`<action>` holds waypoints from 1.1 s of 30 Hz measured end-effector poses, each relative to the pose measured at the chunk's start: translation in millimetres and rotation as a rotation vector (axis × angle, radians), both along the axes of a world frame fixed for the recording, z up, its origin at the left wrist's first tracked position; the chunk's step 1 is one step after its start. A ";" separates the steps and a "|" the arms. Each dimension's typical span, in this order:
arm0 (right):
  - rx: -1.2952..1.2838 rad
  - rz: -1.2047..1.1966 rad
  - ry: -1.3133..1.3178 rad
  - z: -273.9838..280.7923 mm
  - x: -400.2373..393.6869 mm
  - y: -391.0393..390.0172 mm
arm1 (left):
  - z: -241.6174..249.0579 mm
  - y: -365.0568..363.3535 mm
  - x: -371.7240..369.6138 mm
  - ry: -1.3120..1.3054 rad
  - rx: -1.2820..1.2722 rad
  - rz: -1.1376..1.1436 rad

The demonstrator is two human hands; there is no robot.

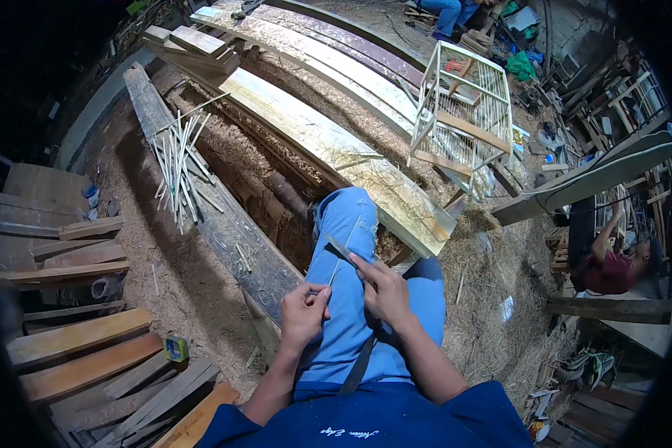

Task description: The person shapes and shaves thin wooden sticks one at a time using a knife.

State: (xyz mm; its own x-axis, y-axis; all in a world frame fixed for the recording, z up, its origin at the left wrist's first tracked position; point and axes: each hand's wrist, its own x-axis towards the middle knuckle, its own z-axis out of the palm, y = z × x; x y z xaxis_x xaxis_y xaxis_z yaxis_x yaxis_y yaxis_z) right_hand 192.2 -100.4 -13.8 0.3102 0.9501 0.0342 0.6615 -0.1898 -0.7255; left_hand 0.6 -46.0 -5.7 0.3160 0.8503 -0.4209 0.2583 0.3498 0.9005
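Note:
Over the blue-jeaned thigh, my left hand (305, 312) pinches the lower end of a thin pale stick (357, 230), which slants up and to the right. My right hand (381, 290) is closed on a dark-bladed knife (339, 249); the blade lies across the stick. Its handle is hidden by the fingers, and a dark strip (359, 364) runs down from below that hand over the lap. To the left, a loose pile of similar thin sticks (178, 168) rests on a worn dark plank (235, 224).
A pale board (299, 123) runs ahead of the knees, near a slatted wooden cage (467, 112). Cut planks (89, 336) and a yellow-green tape measure (175, 349) lie at lower left. Another person (612, 265) is at the right, another (444, 13) at the top.

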 end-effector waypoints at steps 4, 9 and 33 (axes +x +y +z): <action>0.047 -0.024 -0.004 -8.6 2.3 5.3 | 10.4 -15.2 -23.7 -0.031 -0.140 0.014; 0.055 -0.029 0.003 -7.8 0.5 9.7 | 27.6 -21.9 -35.0 -0.057 -0.202 0.029; 0.018 -0.064 -0.050 -10.6 2.4 9.8 | 20.2 -31.7 -63.9 -0.134 -0.265 0.003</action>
